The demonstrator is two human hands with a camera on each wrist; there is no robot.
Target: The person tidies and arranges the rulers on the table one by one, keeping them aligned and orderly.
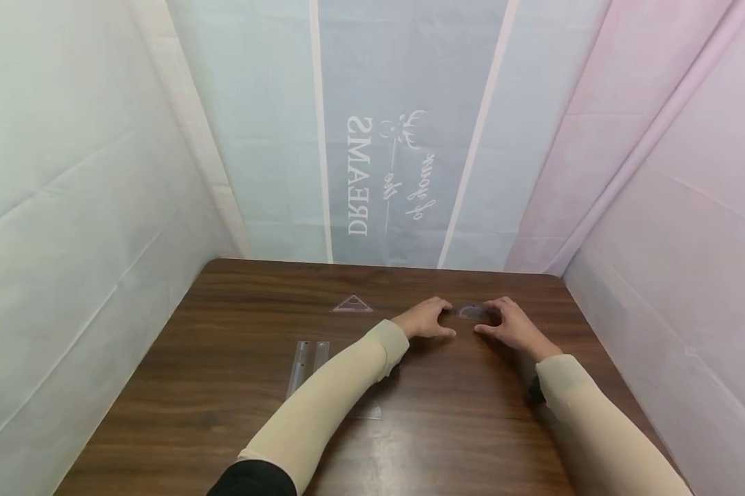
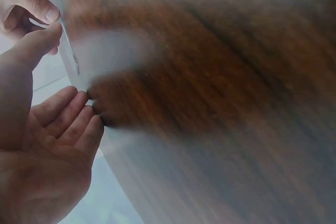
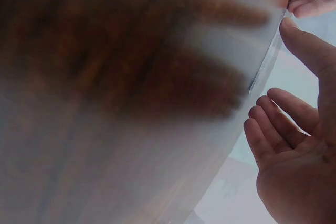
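A clear protractor lies near the far edge of the wooden table, between the two hands. On its right side is my right hand, fingers and thumb spread around that end and fingertips right at its edge. My left hand stands a little left of the protractor, fingers extended and thumb apart, with nothing held. From the left wrist, the protractor shows edge-on beside the left thumb. In the right wrist view, the right hand's fingers are fairly straight, close over the tabletop.
A clear triangular set square lies left of the left hand. Two clear rulers sit nearer, partly behind the left sleeve. Another clear flat piece shows past that sleeve. Fabric walls enclose the table at the back and sides.
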